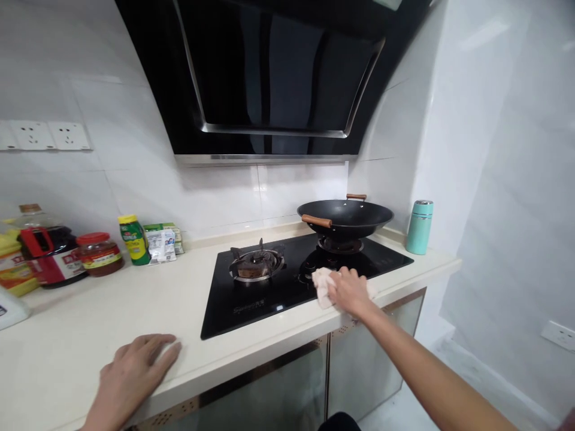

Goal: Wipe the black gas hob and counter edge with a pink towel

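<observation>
My right hand is closed on a pale cloth, pressed against the front edge of the black glass gas stove. Part of the cloth is hidden under the fingers. My left hand rests on the cream countertop left of the stove, fingers extended and nothing in it. On the right burner sits a black wok with two wooden handles. The left burner has its pan support bare and looks browned.
A mint-green flask stands right of the stove. Along the left wall are a dark sauce bottle, a red-lidded jar, a green yellow-capped container and small packets. A black range hood overhangs the stove.
</observation>
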Available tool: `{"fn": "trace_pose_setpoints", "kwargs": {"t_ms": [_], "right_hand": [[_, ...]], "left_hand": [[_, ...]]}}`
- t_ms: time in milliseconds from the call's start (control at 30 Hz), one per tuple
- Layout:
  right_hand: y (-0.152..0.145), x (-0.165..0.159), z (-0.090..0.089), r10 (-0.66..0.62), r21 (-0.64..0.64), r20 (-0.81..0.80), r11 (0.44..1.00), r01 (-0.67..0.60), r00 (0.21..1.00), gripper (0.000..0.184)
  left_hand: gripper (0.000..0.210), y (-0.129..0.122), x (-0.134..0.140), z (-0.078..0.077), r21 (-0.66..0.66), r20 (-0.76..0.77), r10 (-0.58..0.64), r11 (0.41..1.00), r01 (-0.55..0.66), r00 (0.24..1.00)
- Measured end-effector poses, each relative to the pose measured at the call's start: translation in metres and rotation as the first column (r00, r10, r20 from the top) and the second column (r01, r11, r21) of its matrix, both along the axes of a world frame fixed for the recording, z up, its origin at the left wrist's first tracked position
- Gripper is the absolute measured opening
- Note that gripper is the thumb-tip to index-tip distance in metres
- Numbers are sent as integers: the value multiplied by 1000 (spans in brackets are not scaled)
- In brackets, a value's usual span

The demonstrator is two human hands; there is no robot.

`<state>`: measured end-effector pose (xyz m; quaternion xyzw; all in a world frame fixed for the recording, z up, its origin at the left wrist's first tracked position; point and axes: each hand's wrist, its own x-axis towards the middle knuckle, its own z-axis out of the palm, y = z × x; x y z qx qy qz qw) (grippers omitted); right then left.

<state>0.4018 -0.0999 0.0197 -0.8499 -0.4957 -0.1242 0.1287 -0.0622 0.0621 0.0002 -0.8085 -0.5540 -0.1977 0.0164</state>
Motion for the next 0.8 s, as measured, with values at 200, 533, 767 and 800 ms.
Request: {"fn": "trace_pose_setpoints", "kwargs": {"t_ms": [200, 533, 767, 800], "right_hand": [[32, -85, 6, 327, 5, 29, 945, -327, 945, 31], [106, -84, 25, 674, -58, -13, 737, -673, 739, 39], [120, -67, 23, 499, -21, 23, 866, -499, 866, 36], [119, -68, 21, 467, -20, 12, 884, -466, 884, 38]], "left_hand": [[47, -15, 50, 1, 34, -12, -97, 995, 98, 995], [43, -23, 50, -4, 83, -10, -90, 992, 90, 996], [40, -29, 52, -1, 68, 33, -91, 994, 88, 995], [39, -31, 53, 0, 76, 38, -94, 993, 91, 995]]}}
